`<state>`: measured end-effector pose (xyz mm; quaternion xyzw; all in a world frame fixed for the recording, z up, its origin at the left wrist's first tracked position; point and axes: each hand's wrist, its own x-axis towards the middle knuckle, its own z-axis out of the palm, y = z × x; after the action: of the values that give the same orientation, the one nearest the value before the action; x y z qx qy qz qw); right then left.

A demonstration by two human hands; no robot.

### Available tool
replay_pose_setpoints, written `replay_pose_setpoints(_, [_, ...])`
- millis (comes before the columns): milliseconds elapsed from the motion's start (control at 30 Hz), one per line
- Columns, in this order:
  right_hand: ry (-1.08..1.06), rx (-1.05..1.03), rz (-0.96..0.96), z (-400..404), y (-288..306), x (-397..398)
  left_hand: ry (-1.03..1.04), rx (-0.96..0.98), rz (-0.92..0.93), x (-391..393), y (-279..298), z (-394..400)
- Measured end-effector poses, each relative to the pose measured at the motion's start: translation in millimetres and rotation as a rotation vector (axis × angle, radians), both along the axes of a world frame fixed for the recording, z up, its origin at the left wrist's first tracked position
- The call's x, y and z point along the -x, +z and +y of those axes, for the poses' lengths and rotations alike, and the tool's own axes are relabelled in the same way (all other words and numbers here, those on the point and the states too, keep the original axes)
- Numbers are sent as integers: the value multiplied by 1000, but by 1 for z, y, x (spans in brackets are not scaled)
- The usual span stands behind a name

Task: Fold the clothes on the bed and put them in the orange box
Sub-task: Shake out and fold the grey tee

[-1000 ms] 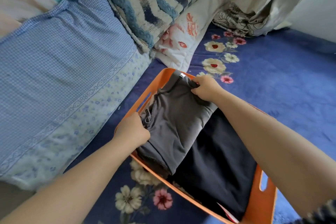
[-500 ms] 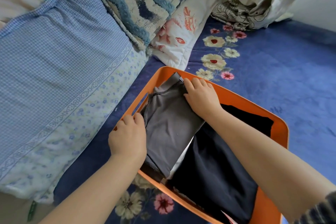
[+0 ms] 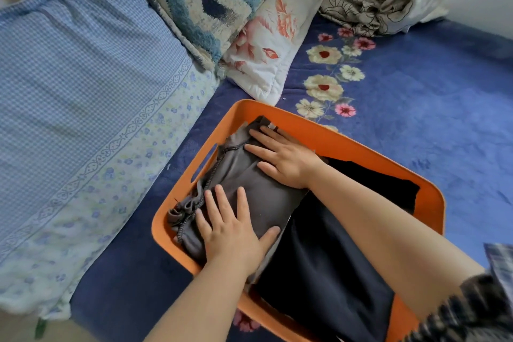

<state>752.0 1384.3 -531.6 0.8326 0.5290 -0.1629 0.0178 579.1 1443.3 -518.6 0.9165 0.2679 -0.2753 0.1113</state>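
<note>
Since half a second ago both my hands have gone from gripping the edges of the grey garment (image 3: pixel 244 175) to lying flat on top of it, and it has sunk lower into the orange box (image 3: pixel 341 144). The left hand (image 3: pixel 233 228) is spread, palm down, on the near end of the fold; the right hand (image 3: pixel 283 158) is spread the same way on the far end. Neither grip pinches anything, they only press.

The grey piece sits in the left half of the box, its long axis running from the near-left corner up toward the far rim, so my two hands are lined up along it. Just beside it on the right lies a dark navy garment (image 3: pixel 319 264), also folded, touching the grey one along its long edge. That side is closer to my right arm.

Texture-wise the grey fabric looks thin and stretchy, with overlocked seams bunched at the left edge. The box looks like smooth hard plastic with a slot handle in its left wall. It sits on the bed (image 3: pixel 433 108), which has a fuzzy blue flowered cover, with pillows (image 3: pixel 83 86) stacked to the left.

I'd say this is the final pat-down for this item.
</note>
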Motion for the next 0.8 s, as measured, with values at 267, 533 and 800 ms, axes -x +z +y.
replay_pose_setpoints(267, [19, -47, 44, 9, -22, -7, 57, 71, 134, -12, -17, 3])
replay_pose_setpoints(533, [23, -46, 36, 17, -37, -8, 72, 141, 260, -20, -33, 15])
replay_pose_setpoints(800, [-30, -58, -19, 8, -20, 2, 50, 109, 162, -11, -12, 8])
